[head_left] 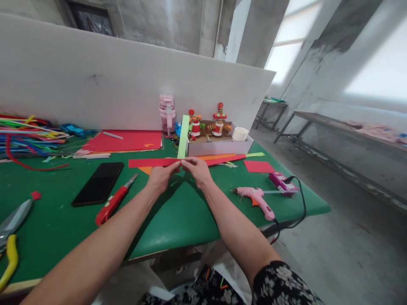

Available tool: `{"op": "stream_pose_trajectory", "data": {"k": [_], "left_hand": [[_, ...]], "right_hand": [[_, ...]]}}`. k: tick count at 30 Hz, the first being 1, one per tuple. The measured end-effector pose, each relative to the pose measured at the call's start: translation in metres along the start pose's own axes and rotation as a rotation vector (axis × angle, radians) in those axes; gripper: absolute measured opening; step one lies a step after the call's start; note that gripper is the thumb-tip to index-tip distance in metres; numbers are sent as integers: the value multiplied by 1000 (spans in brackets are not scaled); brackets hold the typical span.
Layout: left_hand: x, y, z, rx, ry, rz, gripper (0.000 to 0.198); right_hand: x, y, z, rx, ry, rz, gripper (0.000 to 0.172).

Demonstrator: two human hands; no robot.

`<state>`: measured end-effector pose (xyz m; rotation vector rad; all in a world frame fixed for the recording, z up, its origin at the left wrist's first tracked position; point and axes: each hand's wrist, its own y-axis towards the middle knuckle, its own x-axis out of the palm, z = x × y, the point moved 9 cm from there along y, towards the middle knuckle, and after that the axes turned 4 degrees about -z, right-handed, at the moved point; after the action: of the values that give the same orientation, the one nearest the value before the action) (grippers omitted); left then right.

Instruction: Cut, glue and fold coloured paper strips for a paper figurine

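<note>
My left hand [161, 176] and my right hand [197, 169] meet over the middle of the table, both with fingers pinched. Between their fingertips is the place where a light green paper strip [183, 136] crosses a red paper strip [148, 162]. The green strip points away from me, and the red one runs out to the left past my left hand. More red strip [227, 159] shows right of my right hand; I cannot tell whether it belongs to the same piece. Orange paper [145, 170] peeks out under the left end.
A utility knife [112, 205], black phone [98, 183] and shears [14, 224] lie to the left. On the right are a pink glue gun [256, 199] with its cord and a purple box [281, 183]. Behind stand a box [219, 148] with small figures and a pink bottle [167, 114].
</note>
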<state>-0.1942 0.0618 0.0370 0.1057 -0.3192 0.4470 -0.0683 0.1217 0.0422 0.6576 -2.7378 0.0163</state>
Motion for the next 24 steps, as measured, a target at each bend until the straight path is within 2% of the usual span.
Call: {"op": "stream_pose_trajectory", "data": {"k": [16,20,24], "left_hand": [[6,1,1,-6,-63,-63,52],[7,2,5,19,-37,-88,51],[11,0,9,28,21,-140,48]], "right_hand": [[7,0,6,-5,142,-21,30],[8,1,11,86,195,-44,26],[7,2,20,240,326,-51,27]]}}
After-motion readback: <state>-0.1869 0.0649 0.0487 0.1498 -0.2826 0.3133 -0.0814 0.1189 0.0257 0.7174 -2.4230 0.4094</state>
